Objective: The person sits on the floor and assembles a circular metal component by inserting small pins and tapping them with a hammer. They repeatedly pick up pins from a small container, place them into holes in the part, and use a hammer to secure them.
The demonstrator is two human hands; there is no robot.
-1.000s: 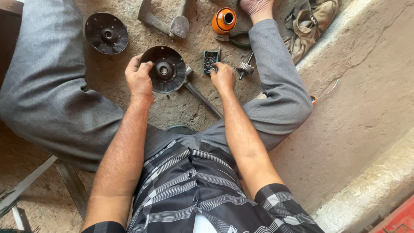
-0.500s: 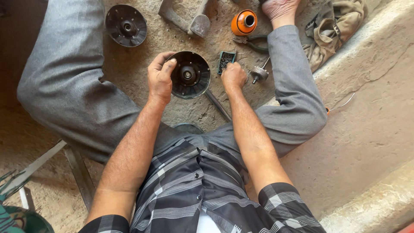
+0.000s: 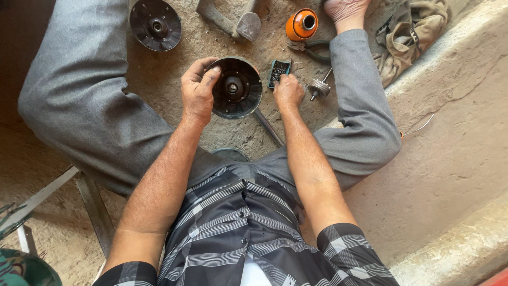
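1. Head view looks straight down at a person sitting on a dusty concrete floor with knees spread wide.
2. Left hand is curled closed around the rim of a dark round hub, fingers hooked over its upper edge, holding it tilted off the floor between the legs.
3. Right hand is loosely closed, fingertips touching the lower edge of a small rectangular tin filled with small dark bits; whether it pinches anything, I cannot tell.
4. Just right of that hand lies a small toothed gear on a shaft.
5. Further up are an orange cylinder, a hammer and a second dark disc.
6. A crumpled cloth lies at the upper right.
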